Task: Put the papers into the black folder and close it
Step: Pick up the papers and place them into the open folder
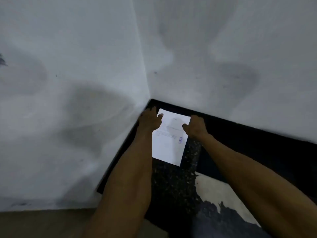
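Note:
A white sheaf of papers point(169, 145) with faint print and a blue stamp lies in the corner where two walls meet, on a dark speckled counter point(173, 186). My left hand point(150, 120) holds the papers' far left corner, with the thumb on top. At the far right corner, my right hand point(195, 126) grips the edge with curled fingers. A smooth black surface point(257, 152) stretches to the right of the papers along the wall. It may be the black folder, but I cannot tell for sure.
White walls point(85, 83) close in on the left and at the back, right behind the papers. A cream worn patch point(223, 194) shows on the counter near my right forearm. A brown floor strip point(42, 224) lies at the lower left.

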The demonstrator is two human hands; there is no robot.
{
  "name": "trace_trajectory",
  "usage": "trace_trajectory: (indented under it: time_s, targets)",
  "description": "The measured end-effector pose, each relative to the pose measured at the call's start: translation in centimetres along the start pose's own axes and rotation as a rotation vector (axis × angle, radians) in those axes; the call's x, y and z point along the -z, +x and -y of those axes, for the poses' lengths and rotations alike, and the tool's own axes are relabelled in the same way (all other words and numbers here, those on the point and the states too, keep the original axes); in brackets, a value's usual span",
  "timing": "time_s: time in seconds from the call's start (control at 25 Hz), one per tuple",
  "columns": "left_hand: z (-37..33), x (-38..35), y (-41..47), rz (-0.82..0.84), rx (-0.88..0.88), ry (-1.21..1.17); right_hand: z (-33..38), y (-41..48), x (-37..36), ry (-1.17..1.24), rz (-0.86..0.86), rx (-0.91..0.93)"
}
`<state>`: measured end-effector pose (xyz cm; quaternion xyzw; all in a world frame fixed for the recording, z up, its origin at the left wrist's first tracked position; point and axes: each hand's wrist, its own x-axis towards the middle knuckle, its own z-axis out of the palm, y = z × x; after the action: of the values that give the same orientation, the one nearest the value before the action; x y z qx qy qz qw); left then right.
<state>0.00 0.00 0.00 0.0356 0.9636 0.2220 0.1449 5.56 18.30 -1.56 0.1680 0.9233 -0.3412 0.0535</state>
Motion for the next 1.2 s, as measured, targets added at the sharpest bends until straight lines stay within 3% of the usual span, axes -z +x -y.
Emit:
trace_trajectory:
  time_s: [0.12, 0.24, 0.36, 0.64, 0.92, 1.2]
  targets:
    - [3.7, -4.8, 1.6, 0.134, 0.106, -0.046, -2.1, 0.8, -5.1, 0.073, 0.024, -0.186]
    - [6.0, -8.5, 2.1, 0.111, 0.189, -0.006, -3.7, 0.8, -9.0, 0.085, 0.009, -0.337]
    - [6.6, -10.2, 3.3, 0.097, 0.303, -0.132, -4.3, 1.6, -11.5, 0.128, -0.045, -0.412]
    - [7.0, -11.7, 3.9, 0.094, 0.479, -0.235, -5.4, 3.2, -11.9, 0.304, -0.12, -0.582]
    - [6.4, -11.8, 4.2, 0.102, 0.482, -0.221, -7.1, 3.2, -12.4, 0.324, -0.118, -0.552]
    - [7.0, -11.3, 4.0, 0.125, 0.446, -0.251, -8.9, 3.1, -12.5, 0.584, -0.149, -0.576]
